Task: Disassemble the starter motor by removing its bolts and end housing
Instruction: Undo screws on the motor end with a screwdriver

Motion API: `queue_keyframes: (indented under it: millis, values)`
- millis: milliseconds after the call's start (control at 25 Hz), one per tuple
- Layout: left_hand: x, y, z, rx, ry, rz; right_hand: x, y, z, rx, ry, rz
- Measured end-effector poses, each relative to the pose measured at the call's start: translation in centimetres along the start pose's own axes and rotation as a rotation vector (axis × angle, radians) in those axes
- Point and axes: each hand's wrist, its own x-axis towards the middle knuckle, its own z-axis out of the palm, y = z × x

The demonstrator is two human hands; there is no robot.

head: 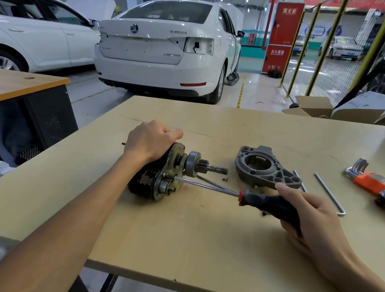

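Fingers [286,191] grip screwdriver [270,205] beside end housing [265,167], hex keys [370,182].

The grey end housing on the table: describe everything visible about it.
The end housing is a grey cast-metal piece, already off the starter motor and lying flat on the table to its right. It has a large round central opening, a raised ring wall, small bolt holes and a ribbed mounting flange pointing toward the right hand. Nothing grips it.
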Motion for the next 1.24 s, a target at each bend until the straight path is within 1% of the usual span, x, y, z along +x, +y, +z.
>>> queue_keyframes:
  millis: [40,120,160,240,320,400,480,600,680,800,920,1000,1040,1160,1240]
  values:
    - [-0.2,0.1,-0.3,-0.043,-0.029,0.021,0.1,0.0,0.0,0.024,-0.011,-0.007]
    - [-0.6,-0.1,-1.1,-0.211,-0.135,0.112,0.3,-0.1,-0.3,0.053,-0.058,-0.035]
    - [-0.9,-0.2,-1.5,-0.247,-0.186,0.155,0.3,0.0,-0.4,0.053,-0.09,-0.062]
    - [-1.1,-0.2,-1.7,-0.133,-0.245,0.168,0.7,0.2,-0.5,0.042,-0.118,-0.113]
    - [-1.0,-0.2,-1.1,0.019,-0.215,0.135,1.2,0.4,-0.6,0.057,-0.125,-0.139]
    - [-0.7,-0.1,-0.5,0.098,-0.16,0.122,1.6,0.5,-0.4,0.047,-0.125,-0.174]
    - [-0.5,-0.3,-0.4,0.11,-0.114,0.106,2.1,0.4,-0.2,-0.033,-0.086,-0.239]
    - [-0.4,-0.6,-0.3,0.115,-0.098,0.084,3.4,0.2,-0.3,-0.21,0.006,-0.357]
    - [-0.5,-0.6,-0.2,0.119,-0.097,0.078,4.0,0.1,-0.5,-0.246,-0.03,-0.39]
    - [-0.9,-0.2,-0.5,0.125,-0.093,0.046,4.1,-0.1,-1.5,-0.121,-0.195,-0.315]
    - [-1.2,0.3,-0.5,0.164,-0.072,-0.024,3.8,-0.1,-2.2,-0.032,-0.316,-0.12]
    - [-1.3,0.4,-0.7,0.181,-0.065,-0.035,3.8,0.1,-2.4,-0.026,-0.331,-0.031]
    - [-1.3,0.4,-0.7,0.179,-0.063,-0.044,3.9,0.2,-2.5,-0.045,-0.332,-0.021]
    - [-1.3,0.1,-0.5,0.191,-0.063,-0.041,3.8,0.4,-2.4,-0.07,-0.316,-0.061]
    - [-1.1,-0.1,-0.4,0.265,-0.089,-0.013,3.9,0.5,-2.3,-0.086,-0.281,-0.104]
